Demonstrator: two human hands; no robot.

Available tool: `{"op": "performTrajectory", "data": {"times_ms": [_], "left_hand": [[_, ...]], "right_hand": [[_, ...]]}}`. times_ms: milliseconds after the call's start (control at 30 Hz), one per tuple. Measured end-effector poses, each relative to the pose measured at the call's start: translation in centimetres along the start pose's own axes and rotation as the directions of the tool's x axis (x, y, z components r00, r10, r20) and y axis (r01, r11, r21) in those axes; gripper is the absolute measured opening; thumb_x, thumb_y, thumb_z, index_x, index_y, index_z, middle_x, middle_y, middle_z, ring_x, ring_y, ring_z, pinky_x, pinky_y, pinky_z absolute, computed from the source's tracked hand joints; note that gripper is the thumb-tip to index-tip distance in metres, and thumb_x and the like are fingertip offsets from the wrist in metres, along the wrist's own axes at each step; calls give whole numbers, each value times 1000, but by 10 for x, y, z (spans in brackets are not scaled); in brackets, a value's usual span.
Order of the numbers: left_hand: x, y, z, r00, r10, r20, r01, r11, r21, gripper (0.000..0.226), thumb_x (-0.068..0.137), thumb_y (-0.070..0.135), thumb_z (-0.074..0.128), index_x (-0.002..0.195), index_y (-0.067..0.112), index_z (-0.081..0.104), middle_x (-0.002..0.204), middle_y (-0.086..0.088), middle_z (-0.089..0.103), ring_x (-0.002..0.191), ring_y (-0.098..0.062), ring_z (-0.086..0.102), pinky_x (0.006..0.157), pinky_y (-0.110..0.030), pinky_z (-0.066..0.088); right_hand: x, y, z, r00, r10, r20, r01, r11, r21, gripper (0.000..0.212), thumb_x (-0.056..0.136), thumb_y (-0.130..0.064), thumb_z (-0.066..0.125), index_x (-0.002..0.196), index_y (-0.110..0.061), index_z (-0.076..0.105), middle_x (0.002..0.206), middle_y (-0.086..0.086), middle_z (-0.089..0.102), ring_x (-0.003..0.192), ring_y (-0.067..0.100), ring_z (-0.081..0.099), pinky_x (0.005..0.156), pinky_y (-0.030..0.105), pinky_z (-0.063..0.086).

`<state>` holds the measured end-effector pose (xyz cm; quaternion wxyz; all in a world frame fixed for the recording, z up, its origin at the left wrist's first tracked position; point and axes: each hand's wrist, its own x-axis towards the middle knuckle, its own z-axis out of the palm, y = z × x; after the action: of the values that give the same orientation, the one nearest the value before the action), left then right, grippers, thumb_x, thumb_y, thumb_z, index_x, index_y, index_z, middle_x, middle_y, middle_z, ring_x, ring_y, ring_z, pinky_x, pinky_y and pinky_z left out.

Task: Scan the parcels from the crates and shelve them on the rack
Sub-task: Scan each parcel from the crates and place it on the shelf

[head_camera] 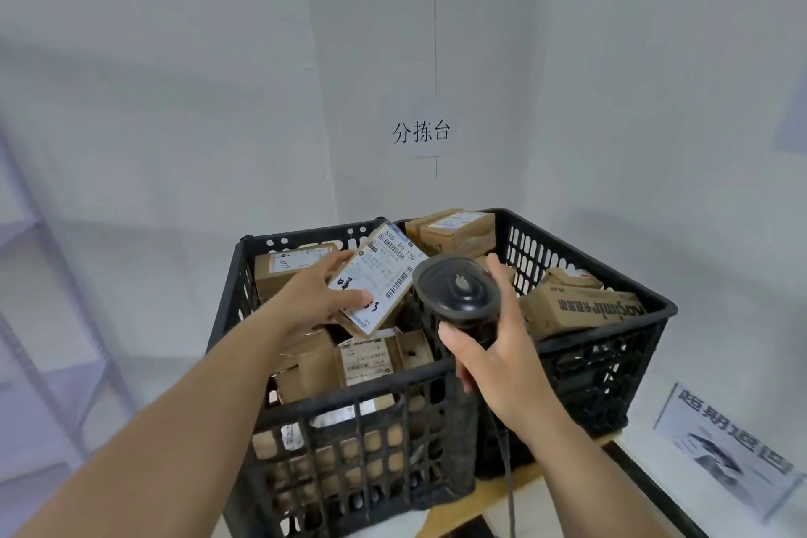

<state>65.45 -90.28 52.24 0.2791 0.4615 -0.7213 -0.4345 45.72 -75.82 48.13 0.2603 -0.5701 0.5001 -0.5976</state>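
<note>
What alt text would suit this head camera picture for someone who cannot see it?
A person's left hand holds a labelled cardboard parcel above a black crate of parcels, while the right hand grips a black handheld scanner beside it. A white wall sign hangs behind.

Wall sign (420, 132) reads "分拣台"; held parcel (381, 275) label "530 D5 120".

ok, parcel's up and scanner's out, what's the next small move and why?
Probably tip the scanner toward the barcode on the parcel. The left hand holds it label-up over the crate; the right hand grips the scanner just beside it.
</note>
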Motion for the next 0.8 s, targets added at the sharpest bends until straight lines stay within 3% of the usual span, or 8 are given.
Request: {"op": "performTrajectory", "data": {"times_ms": [67,267,367,467,600,800], "left_hand": [[-9,7,1,999,39,-29,-38,999,26,71,85,12,72,143,32,37,102,8,68,77,-6,71,59,-18,53],[-35,17,11,997,68,23,-71,987,142,77,89,3,62,151,32,28,109,9,64,94,-11,66,64,-18,54],[-49,24,12,995,93,32,-97,975,199,72,89,4,64,149,29,33,109,17,62,91,-4,66,65,-15,53],[-56,30,9,994,109,9,-109,974,201,63,90,5,64,144,27,40,107,17,61,83,3,66,61,-10,50],[-59,33,6,991,128,46,-136,957,256,64,90,13,65,146,32,39,116,14,64,98,-6,66,68,-16,54],[-59,40,4,981,172,91,-192,927,321,64,92,15,64,147,32,35,116,14,62,98,0,61,66,-12,49]], "right_hand": [[-17,-5,-5,1000,-1,22,1,1000,-14,93,74,-47,72,136,-75,8,143,-18,46,112,17,52,102,50,43],[-64,-12,-20,994,86,65,-84,996,-31,87,64,-57,66,123,-85,8,134,-16,53,96,14,54,98,55,47],[-83,-11,-23,990,114,86,-114,993,0,87,62,-56,68,118,-88,10,131,-14,53,93,13,55,93,52,50],[-97,-13,-22,989,117,91,-119,993,20,87,64,-54,70,118,-88,10,133,-12,53,89,12,58,81,40,54],[-109,-21,-19,990,105,95,-107,994,17,85,63,-58,69,113,-90,9,128,-11,54,83,4,58,78,33,51],[-109,-29,-15,992,105,66,-105,994,3,85,63,-58,70,115,-89,11,125,-9,57,81,3,57,81,35,49]]}}
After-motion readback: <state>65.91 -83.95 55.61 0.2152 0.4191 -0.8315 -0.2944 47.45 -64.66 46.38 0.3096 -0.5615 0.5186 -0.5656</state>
